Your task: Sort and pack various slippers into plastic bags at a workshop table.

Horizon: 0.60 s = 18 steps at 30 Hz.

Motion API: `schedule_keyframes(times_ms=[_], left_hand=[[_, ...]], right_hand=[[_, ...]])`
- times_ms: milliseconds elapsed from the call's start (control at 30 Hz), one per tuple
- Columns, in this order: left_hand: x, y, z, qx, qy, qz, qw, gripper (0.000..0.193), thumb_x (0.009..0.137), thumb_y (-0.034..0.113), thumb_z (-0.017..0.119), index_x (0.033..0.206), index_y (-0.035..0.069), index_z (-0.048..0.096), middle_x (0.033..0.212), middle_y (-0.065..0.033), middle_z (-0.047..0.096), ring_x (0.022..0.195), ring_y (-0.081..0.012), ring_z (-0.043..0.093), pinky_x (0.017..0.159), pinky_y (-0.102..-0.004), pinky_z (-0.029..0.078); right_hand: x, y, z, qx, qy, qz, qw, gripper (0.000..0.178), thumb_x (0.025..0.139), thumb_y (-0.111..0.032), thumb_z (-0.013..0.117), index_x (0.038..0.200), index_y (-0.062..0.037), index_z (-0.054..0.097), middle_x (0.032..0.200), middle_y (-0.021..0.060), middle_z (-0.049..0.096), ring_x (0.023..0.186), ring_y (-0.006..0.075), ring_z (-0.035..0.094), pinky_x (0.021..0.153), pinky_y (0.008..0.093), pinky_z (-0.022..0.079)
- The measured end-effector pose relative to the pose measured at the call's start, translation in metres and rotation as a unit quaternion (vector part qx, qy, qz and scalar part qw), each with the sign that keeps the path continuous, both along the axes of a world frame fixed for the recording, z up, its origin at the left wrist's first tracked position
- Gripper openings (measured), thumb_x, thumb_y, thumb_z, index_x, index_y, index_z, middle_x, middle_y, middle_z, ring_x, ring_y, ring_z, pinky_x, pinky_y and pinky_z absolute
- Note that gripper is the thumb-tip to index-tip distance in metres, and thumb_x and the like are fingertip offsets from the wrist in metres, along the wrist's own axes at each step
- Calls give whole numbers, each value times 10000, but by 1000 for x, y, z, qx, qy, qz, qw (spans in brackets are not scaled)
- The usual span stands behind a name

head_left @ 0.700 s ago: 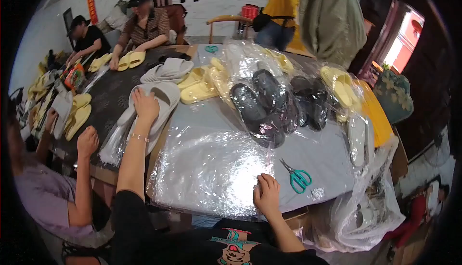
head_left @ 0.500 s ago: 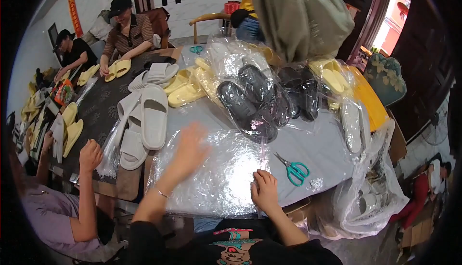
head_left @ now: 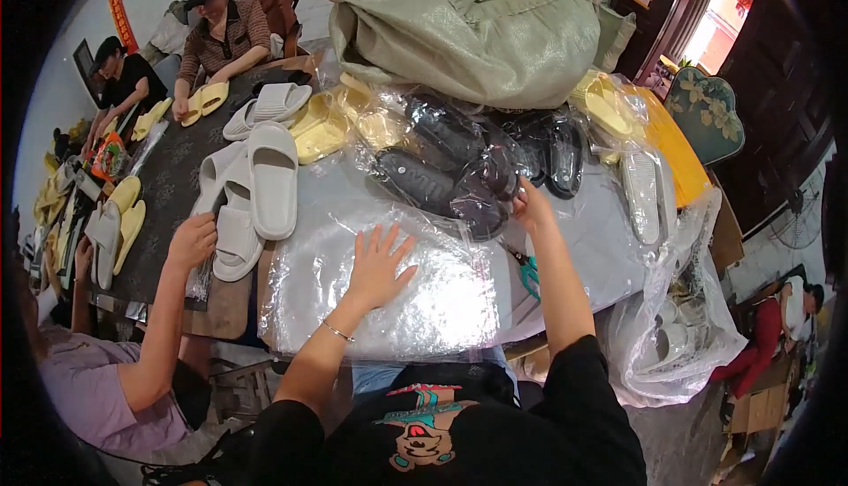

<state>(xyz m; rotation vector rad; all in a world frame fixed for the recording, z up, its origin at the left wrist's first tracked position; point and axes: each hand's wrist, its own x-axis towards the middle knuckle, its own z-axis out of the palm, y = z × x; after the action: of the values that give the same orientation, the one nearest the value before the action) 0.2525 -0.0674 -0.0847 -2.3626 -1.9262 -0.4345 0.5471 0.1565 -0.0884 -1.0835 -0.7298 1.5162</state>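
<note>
My left hand [head_left: 382,267] lies flat with fingers spread on a stack of clear plastic bags [head_left: 305,296] at the table's front edge. Farther right, my right hand [head_left: 533,208] reaches forward, its fingers curled at the edge of the bagged black slippers [head_left: 415,177]; its fingertips are partly hidden. Beneath my right forearm, teal-handled scissors [head_left: 529,276] are partly covered. Left of the bags lie loose grey slippers [head_left: 275,181], with yellow slippers [head_left: 320,128] behind them.
Over the far side of the heap hangs a large green-grey sack [head_left: 468,36], held by a person. A translucent bag [head_left: 658,345] hangs at the right corner. Co-workers sit along the left; one's forearm [head_left: 163,318] is close to the grey slippers.
My right hand has gone from the front edge forward to the bagged black slippers. My left hand, blurred before, now rests flat. The sack has come down lower over the heap.
</note>
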Motion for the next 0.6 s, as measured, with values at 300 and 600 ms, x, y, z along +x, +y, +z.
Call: schedule_keyframes(times_ms=[300,600], left_hand=[[1,1,-2,2,29,-13,999,481,911,469,463,1369,321,453,1453,-127,354,1342,-419,265,1064,-641,122],[-3,-16,24,-75,-7,18,997,663,851,537,533,1413,208,406,1477,-164,293,1378,-422,192,1100,-606,82]], right_hand=[[-58,-30,92,99,82,61,990,150,884,-174,602,947,-38,610,949,70,661,863,206,638,797,351,526],[-79,-189,218,224,276,21,935,199,919,-184,550,1029,-20,579,1008,75,640,911,198,626,826,350,523]])
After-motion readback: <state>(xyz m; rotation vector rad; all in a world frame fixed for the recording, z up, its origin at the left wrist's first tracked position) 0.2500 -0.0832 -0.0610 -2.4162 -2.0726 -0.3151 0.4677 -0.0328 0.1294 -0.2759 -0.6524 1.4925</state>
